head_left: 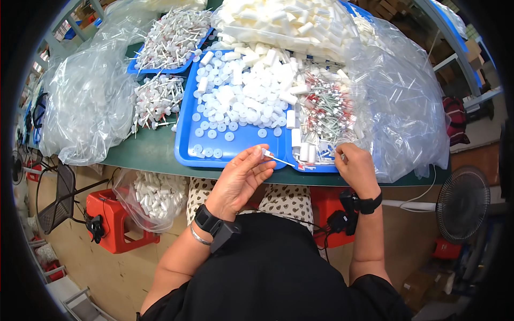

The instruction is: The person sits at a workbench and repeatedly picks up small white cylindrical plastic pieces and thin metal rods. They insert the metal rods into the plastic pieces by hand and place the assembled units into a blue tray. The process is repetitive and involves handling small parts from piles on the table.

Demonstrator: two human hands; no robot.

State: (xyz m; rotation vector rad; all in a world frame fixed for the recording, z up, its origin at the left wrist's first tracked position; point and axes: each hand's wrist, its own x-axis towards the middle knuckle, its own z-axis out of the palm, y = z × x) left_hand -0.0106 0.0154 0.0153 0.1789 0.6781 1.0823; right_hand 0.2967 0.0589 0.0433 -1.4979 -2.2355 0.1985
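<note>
Head view: your left hand (242, 175) pinches a little stick (278, 160) by one end, between thumb and finger, with the other fingers loose and a bit open. The stick is thin and white, and it points right, over the front edge of the big blue tray (185, 150). Your right hand (355, 166) is curled up, with its thumb and finger close together. You can't see well enough to tell if it has hold of something. It is by the front of the smaller blue tray (326, 169).

Near your right hand are some short white tubes (304, 152) and a messy heap of little pins (329, 101), some with red bits. In the big tray lie lots of small pale wheels (229, 136), with a few white tubes on top of them.

Farther out, a huge pile of cream tubes (289, 21) sits at the back. To the left are a third blue tray (160, 70) full of white sticks (176, 35), a loose heap of sticks (158, 99) and a big clear bag (88, 115). All this is on a green table (136, 154). Below, at the left, is a red stool (110, 222) beside a bag of white tubes (160, 195). A black fan (463, 206) is at the far right.
</note>
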